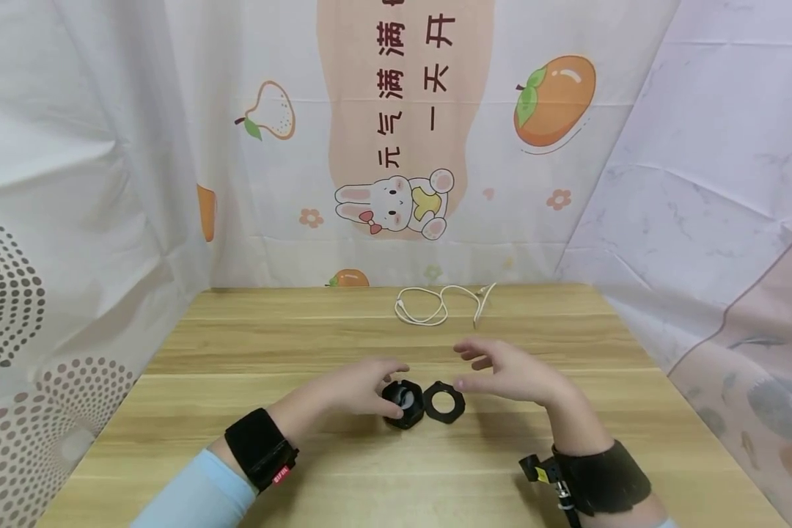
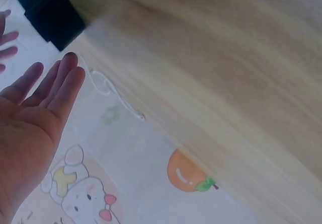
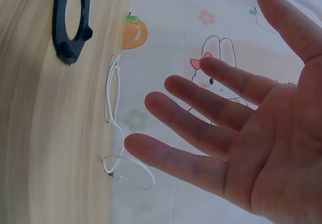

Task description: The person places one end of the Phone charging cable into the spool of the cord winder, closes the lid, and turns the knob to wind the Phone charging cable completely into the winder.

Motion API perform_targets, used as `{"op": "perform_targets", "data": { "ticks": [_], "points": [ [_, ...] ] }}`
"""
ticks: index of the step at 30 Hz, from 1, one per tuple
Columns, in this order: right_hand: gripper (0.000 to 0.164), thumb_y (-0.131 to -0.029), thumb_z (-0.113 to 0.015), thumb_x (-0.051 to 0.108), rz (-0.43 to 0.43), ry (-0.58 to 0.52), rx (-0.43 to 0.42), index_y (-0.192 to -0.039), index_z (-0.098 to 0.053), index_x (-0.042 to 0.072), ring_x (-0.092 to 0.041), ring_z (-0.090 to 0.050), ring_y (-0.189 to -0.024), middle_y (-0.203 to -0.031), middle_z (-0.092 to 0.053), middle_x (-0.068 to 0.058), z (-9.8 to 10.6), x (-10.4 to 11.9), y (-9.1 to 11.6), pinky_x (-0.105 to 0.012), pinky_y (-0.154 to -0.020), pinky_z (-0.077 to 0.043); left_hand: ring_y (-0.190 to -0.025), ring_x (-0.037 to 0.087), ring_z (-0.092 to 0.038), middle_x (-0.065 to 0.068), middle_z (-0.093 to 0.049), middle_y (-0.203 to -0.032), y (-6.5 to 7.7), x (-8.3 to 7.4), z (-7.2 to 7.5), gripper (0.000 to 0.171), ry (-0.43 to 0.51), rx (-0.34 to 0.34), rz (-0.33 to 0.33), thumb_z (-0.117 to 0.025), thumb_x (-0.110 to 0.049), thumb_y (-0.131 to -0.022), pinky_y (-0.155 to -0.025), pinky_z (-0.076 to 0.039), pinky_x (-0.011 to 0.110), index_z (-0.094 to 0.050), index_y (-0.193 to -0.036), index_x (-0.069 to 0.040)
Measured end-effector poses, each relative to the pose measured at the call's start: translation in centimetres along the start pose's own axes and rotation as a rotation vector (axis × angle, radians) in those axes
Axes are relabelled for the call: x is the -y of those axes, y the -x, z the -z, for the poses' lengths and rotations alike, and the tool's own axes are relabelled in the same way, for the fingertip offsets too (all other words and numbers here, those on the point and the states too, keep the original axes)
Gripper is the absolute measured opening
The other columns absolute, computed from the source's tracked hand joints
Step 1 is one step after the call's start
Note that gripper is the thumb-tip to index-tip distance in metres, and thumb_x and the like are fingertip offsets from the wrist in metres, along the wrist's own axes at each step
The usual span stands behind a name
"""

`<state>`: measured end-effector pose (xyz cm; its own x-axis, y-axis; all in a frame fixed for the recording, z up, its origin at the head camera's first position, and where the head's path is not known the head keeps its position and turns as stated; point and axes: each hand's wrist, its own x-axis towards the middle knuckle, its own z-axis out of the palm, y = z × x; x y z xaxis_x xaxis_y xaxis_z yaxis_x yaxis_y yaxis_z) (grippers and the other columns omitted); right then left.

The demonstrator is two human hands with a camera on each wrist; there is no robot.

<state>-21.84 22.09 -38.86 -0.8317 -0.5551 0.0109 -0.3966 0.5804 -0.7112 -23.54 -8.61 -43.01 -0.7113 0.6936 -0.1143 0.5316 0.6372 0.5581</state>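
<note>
A black hexagonal box [image 1: 411, 423] stands on the wooden table, with something pale and greyish inside it. Adjoining its right side lies a flat black hexagonal lid [image 1: 460, 405] with a round opening, through which the wood shows. My left hand [image 1: 361, 386] is at the box's left side, fingers extended, thumb overlapping the box edge in the head view. To the right of the lid, my right hand [image 1: 513, 372] hovers with spread fingers and an empty palm; its thumb tip is close to the lid's edge. The right wrist view shows those fingers [image 3: 191, 123] apart from the lid.
Behind the hands, a thin white cable [image 1: 425, 324] lies loosely looped near the table's back edge. A printed curtain [image 1: 270, 191] hangs behind the table [image 1: 237, 345], and more cloth hangs at both sides. Each wrist wears a black band.
</note>
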Motion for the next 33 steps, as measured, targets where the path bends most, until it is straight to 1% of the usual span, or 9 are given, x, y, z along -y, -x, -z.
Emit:
{"op": "perform_targets", "data": {
  "ticks": [2, 5, 11, 15, 18, 20, 26, 30, 33],
  "points": [
    [0.067, -0.089, -0.077, 0.044, 0.005, 0.043, 0.007, -0.141, -0.056, 0.007, -0.038, -0.06, -0.121, -0.137, -0.06, -0.012, 0.2, 0.2, 0.0, -0.055, -0.099, -0.049, -0.123, 0.023, -0.059, 0.005, -0.055, -0.145, 0.4, 0.0, 0.5, 0.071, 0.009, -0.021, -0.009, -0.078, -0.038, -0.09, -0.098, -0.05, 0.038, -0.051, -0.148, -0.008],
    [0.069, -0.088, -0.078, 0.043, 0.019, 0.094, 0.023, -0.141, -0.056, 0.005, -0.04, -0.059, -0.122, -0.138, -0.06, -0.013, 0.6, 0.5, -0.1, -0.057, -0.099, -0.049, -0.123, 0.022, -0.058, 0.001, -0.056, -0.143, 0.8, 0.1, 1.1, 0.063, -0.013, -0.051, -0.02, -0.076, -0.038, -0.092, -0.097, -0.051, 0.039, -0.055, -0.144, -0.01],
    [0.07, -0.086, -0.08, 0.044, 0.034, 0.197, 0.053, -0.14, -0.057, 0.005, -0.038, -0.059, -0.121, -0.138, -0.06, -0.012, 0.9, 0.9, -0.7, -0.055, -0.098, -0.05, -0.118, 0.014, -0.058, -0.004, -0.057, -0.139, 1.3, 0.4, 1.6, 0.059, -0.085, -0.085, -0.036, -0.075, -0.038, -0.091, -0.096, -0.051, 0.037, -0.058, -0.142, -0.014],
    [0.068, -0.086, -0.08, 0.04, 0.028, 0.218, 0.079, -0.14, -0.057, 0.005, -0.041, -0.058, -0.121, -0.138, -0.06, -0.012, 0.7, 0.9, -1.0, -0.055, -0.098, -0.049, -0.118, 0.014, -0.058, -0.003, -0.056, -0.138, 1.3, 0.4, 1.6, 0.059, -0.103, -0.079, -0.049, -0.077, -0.036, -0.09, -0.097, -0.051, 0.037, -0.06, -0.141, -0.014],
    [0.067, -0.086, -0.081, 0.037, 0.02, 0.218, 0.088, -0.14, -0.056, 0.006, -0.042, -0.057, -0.122, -0.139, -0.059, -0.011, 0.6, 0.9, -1.2, -0.056, -0.099, -0.049, -0.121, 0.015, -0.057, -0.002, -0.054, -0.142, 1.1, 0.2, 1.6, 0.063, -0.108, -0.056, -0.056, -0.08, -0.036, -0.088, -0.099, -0.05, 0.039, -0.058, -0.143, -0.016],
    [0.068, -0.086, -0.081, 0.037, 0.021, 0.221, 0.086, -0.141, -0.056, 0.006, -0.042, -0.057, -0.122, -0.139, -0.059, -0.01, 0.6, 0.8, -1.2, -0.056, -0.098, -0.049, -0.126, 0.017, -0.055, 0.0, -0.052, -0.146, 0.8, 0.0, 1.6, 0.069, -0.116, -0.032, -0.062, -0.083, -0.035, -0.085, -0.103, -0.047, 0.04, -0.055, -0.146, -0.016],
    [0.071, -0.086, -0.081, 0.04, 0.05, 0.162, 0.048, -0.142, -0.055, 0.004, -0.042, -0.058, -0.123, -0.141, -0.058, -0.014, 0.5, 0.4, -1.0, -0.057, -0.099, -0.048, -0.139, 0.019, -0.043, 0.006, -0.041, -0.157, -0.7, -0.7, 1.0, 0.089, -0.133, 0.069, -0.066, -0.089, -0.027, -0.076, -0.111, -0.039, 0.038, -0.046, -0.153, -0.012],
    [0.074, -0.086, -0.081, 0.044, 0.058, 0.073, 0.021, -0.144, -0.054, 0.006, -0.041, -0.058, -0.124, -0.141, -0.058, -0.016, 0.2, 0.2, -1.0, -0.055, -0.099, -0.05, -0.138, 0.018, -0.043, 0.006, -0.042, -0.156, -1.5, -0.9, 0.4, 0.093, -0.141, 0.123, -0.046, -0.091, -0.02, -0.072, -0.11, -0.04, 0.035, -0.046, -0.153, -0.012],
    [0.075, -0.086, -0.081, 0.044, 0.055, 0.031, 0.01, -0.145, -0.053, 0.009, -0.039, -0.057, -0.125, -0.142, -0.057, -0.014, -0.1, 0.0, -1.0, -0.052, -0.098, -0.05, -0.135, 0.016, -0.045, 0.004, -0.045, -0.153, -1.8, -1.0, 0.2, 0.092, -0.158, 0.138, -0.037, -0.092, -0.018, -0.071, -0.11, -0.04, 0.033, -0.048, -0.151, -0.011]
  ]
}}
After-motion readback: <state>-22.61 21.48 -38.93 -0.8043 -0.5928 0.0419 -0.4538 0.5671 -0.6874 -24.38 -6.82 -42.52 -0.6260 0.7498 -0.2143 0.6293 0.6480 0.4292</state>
